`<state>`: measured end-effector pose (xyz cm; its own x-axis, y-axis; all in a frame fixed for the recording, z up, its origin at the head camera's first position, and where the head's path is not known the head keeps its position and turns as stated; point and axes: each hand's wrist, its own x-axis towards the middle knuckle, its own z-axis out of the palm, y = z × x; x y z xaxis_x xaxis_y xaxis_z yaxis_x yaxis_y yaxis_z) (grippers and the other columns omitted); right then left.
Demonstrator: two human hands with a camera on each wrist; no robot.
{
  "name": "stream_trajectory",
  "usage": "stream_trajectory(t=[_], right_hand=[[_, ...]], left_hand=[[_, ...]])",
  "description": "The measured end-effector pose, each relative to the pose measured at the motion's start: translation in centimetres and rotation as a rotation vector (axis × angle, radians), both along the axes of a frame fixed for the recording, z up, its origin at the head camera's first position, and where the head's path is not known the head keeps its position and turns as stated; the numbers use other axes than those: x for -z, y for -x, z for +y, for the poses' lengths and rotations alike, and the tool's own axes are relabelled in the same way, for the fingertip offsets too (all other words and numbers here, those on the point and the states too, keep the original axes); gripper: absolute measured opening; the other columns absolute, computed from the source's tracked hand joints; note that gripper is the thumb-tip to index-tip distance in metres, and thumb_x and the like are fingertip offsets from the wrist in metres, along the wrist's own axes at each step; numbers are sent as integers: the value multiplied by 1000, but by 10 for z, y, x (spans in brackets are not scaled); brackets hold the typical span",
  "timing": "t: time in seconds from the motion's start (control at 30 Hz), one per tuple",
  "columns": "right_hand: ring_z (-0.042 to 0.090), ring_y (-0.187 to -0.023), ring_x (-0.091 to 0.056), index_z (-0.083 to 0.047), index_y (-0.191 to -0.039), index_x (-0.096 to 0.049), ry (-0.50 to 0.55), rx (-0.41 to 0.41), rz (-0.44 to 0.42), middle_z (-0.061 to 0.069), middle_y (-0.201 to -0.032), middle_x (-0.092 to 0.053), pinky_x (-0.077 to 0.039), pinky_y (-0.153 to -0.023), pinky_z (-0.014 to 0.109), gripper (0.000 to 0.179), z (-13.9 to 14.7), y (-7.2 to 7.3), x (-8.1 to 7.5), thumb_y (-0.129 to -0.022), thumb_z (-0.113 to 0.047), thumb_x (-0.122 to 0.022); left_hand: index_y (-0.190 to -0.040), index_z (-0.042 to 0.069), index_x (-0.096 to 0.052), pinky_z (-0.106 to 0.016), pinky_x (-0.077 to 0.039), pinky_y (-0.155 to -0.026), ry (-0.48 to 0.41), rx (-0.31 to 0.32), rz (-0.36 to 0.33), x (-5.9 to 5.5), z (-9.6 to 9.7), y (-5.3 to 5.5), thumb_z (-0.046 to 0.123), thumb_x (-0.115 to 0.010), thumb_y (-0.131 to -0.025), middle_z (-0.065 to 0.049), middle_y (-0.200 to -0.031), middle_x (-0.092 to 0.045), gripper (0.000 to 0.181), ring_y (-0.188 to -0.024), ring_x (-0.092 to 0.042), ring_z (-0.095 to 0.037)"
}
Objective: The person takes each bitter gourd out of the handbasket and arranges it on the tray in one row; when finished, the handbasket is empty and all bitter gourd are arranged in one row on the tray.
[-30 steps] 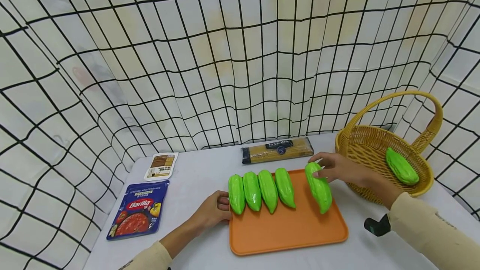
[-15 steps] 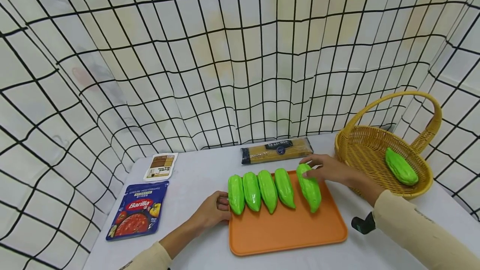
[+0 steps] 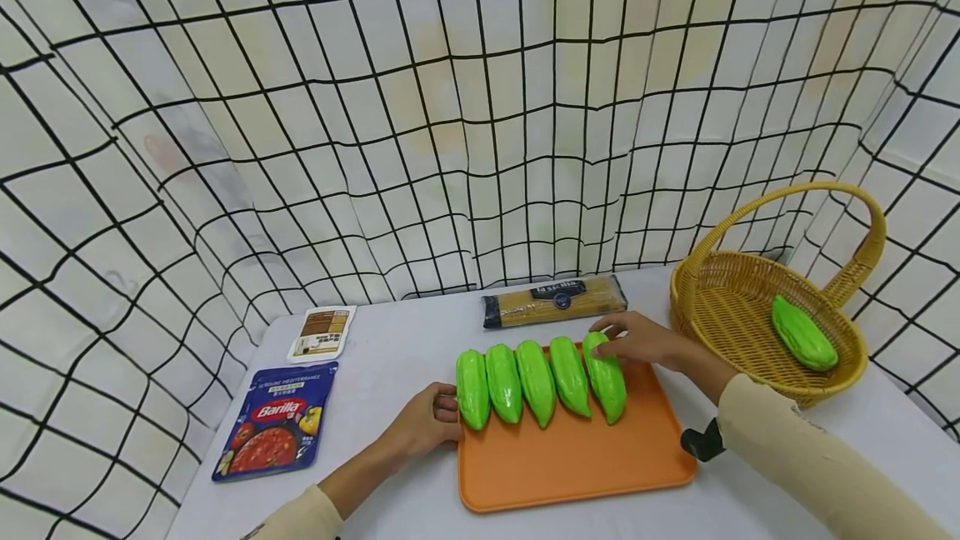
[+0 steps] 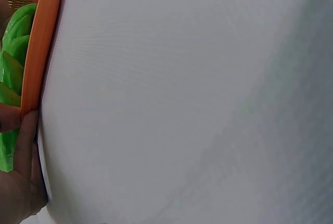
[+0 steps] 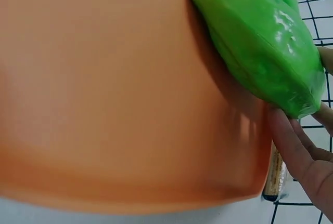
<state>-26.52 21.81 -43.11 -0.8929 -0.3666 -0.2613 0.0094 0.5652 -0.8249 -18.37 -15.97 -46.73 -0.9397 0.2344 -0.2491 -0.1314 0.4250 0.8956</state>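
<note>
An orange tray (image 3: 570, 465) lies on the white table, bearing a row of long, tapered, glossy green vegetables (image 3: 536, 382) along its far left part. My left hand (image 3: 420, 423) holds the tray's left side; in the left wrist view the thumb lies over the rim (image 4: 42, 42) and a finger is outside it. At the right end of the row my right hand (image 3: 637, 338) grips the far end of another green vegetable (image 3: 611, 394). In the right wrist view this vegetable (image 5: 255, 39) lies low over the tray, close beside its neighbour, with fingertips round its end.
A yellow wicker basket (image 3: 757, 357) with a tall handle stands at the right, with one green vegetable (image 3: 802, 333) inside. Behind the tray lies a pasta pack (image 3: 555, 302). A blue Barilla pouch (image 3: 277, 419) and a white-and-brown packet (image 3: 322, 333) lie left. Black-gridded white sheeting surrounds the table.
My right hand has moved left across the tray with the green vegetable, bringing it up beside the row. The left hand has stayed at the tray's edge.
</note>
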Motion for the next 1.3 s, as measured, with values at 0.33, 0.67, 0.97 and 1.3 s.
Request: stream_trajectory(t=[0.33,0.67,0.97,1.3], right_hand=[[35,-116,-60,0,-136,-55,-18,-1,35,28,-133,-54,-60,-87,41,54,-11,2,3,-92,-27,-71],[29,-107,-64,-2,-132,-60,-41,29,45,25,-128,-57,-61,-84,40,51,-13,5,9,-90,-29,-73],[35,-115,-60,-1,-142,-50,-81,-9,73,26,-130,-56,-59,-83,40,65,-14,6,6,-91,-33,-73],[41,-127,-52,-4,-145,-46,-114,-40,75,26,-136,-53,-56,-92,47,73,-13,5,4,-89,-42,-73]], left_hand=[[-137,-7,-45,-32,-62,-77,-11,8,-7,1,1,1,0,-74,-73,-16,-118,-56,71,-99,-59,-21],[-137,-7,-45,-32,-62,-77,-3,8,-11,1,0,1,1,-75,-74,-16,-118,-57,70,-98,-60,-20],[-137,-7,-46,-32,-62,-77,-14,8,-3,0,0,1,1,-75,-74,-16,-118,-58,69,-98,-60,-20],[-137,-8,-44,-36,-63,-75,-57,5,-3,2,0,0,-2,-73,-74,-18,-118,-57,69,-98,-61,-20]])
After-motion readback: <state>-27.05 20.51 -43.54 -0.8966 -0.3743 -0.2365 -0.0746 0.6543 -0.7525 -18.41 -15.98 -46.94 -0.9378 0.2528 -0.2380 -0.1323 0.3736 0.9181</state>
